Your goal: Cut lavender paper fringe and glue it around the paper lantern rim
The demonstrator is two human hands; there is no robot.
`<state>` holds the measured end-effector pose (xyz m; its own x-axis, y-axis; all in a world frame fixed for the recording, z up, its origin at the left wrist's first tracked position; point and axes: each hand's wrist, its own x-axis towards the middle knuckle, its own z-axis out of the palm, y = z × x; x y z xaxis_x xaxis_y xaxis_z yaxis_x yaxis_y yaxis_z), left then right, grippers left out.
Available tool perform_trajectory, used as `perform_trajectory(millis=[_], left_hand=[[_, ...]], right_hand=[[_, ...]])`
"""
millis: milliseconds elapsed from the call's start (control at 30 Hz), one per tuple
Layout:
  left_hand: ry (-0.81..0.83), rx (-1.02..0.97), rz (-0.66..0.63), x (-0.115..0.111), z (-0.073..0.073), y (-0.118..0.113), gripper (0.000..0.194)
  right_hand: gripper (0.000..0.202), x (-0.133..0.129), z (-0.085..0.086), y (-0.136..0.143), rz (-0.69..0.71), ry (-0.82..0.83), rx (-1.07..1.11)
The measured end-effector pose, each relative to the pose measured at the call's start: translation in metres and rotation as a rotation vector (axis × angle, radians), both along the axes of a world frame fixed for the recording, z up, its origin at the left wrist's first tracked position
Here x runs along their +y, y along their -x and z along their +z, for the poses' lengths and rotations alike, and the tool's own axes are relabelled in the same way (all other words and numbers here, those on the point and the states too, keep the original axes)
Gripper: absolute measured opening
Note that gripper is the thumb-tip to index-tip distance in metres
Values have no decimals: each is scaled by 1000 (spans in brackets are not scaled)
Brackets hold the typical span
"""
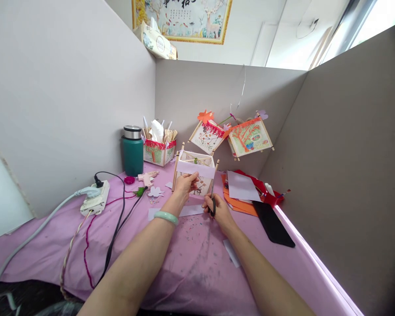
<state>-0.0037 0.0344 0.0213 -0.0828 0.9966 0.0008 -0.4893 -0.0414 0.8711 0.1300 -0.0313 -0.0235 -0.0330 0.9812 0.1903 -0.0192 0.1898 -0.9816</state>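
My left hand [187, 183] pinches a pale lilac paper strip [195, 169] across the upper front of a small box-shaped lantern [201, 184] with wooden stick corners and drawn side panels. To its right, my right hand [217, 207] holds black-handled scissors [212, 206], their blades pointing up beside the lantern's right side. Another pale strip [192, 210] lies flat on the pink cloth below both hands. A smaller paper piece [231, 253] rests near my right forearm.
At the left are a power strip [95, 198] with cables, a green bottle [133, 151], a pink glue gun [147, 178] and a stick-filled box [159, 152]. Two lanterns [250, 138] hang behind. Papers [242, 186] and a black phone-like slab [274, 224] lie right.
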Motion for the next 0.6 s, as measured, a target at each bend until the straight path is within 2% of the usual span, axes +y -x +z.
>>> perform_trajectory(millis=[600], left_hand=[[-12,18,-13,2,-1,1,26]], right_hand=[[49,3,-2,-1,-4,-2,-3]])
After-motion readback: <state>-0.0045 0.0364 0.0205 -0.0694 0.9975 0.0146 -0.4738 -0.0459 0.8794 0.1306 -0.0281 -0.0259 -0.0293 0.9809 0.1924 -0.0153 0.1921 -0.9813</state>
